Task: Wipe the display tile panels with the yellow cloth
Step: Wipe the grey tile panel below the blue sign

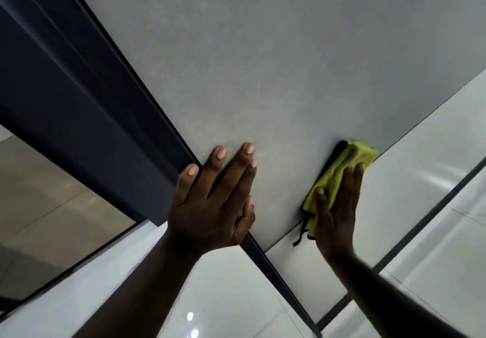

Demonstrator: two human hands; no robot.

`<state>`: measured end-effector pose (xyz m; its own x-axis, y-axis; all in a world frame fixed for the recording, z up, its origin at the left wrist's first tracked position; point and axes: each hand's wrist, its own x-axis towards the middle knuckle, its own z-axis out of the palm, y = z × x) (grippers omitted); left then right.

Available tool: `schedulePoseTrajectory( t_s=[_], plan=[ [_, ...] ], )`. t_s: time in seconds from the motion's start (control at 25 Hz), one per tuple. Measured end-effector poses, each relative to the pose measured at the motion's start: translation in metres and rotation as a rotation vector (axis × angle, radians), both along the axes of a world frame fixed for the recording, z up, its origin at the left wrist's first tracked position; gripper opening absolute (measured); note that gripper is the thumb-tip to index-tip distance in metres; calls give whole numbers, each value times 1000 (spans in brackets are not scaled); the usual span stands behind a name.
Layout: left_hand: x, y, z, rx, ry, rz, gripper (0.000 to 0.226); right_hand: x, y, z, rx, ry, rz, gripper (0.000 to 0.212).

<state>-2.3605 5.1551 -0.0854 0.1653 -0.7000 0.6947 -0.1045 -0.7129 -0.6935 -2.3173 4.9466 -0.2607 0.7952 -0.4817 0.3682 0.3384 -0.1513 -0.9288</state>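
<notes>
Yellow cloth (342, 169), soft and bunched into loose folds, lies against the grey tile panel (263, 61) at about four o'clock in the view, right at the panel's lower edge. The right hand (336, 206) lies flat over it, fingers straight and thumb spread onto the fabric, pressing rather than gripping. A black trim runs along the cloth's far side, and a thin black loop (302, 232) hangs free at its near corner.

The left hand (215, 201), toward six o'clock, is spread wide and empty, palm against the panel. Its outermost finger reaches over onto the dark frame (79, 88), which runs from ten o'clock down past the wrist.

The cloth looks light and limp. It should slide easily over the smooth matt tile, but it may creep or roll under the palm. A broad flat press on its middle seems to control it best, with the thumb and fingertips pinning its edges. The dangling loop could drag or catch on the panel's edge.

The panel looks stiff, hard and heavy, and its edges are probably prone to chipping. It is better braced with a flat palm near the frame than gripped. Glossy pale tiles (420, 180) lie beyond the panel at three to five o'clock.
</notes>
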Motion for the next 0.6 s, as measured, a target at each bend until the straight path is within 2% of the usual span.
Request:
schedulePoseTrajectory(
  t_s=[0.08,0.12,0.24,0.28,0.4,0.52,0.56,0.6],
  plan=[
    [0,0,-4,-4,-13,-1,74,14,-21,9,270,151,-42,70],
    [0,0,-4,1,-22,0,74,15,-27,14,317,193,-39,72],
    [1,-1,-1,12,-14,5,74,-3,-19,17,-82,-56,36,68],
    [0,-1,0,5,-5,16,74,-10,-10,13,-104,-76,45,68],
    [-8,-1,2,15,41,38,75,-29,25,10,165,141,6,68],
    [-14,10,10,98,110,45,74,-51,55,0,-144,-102,91,74],
    [-16,15,13,113,124,50,75,-51,60,-2,-155,-127,81,73],
    [-19,21,16,105,132,61,77,-52,62,-1,-66,-42,45,71]
  ],
)
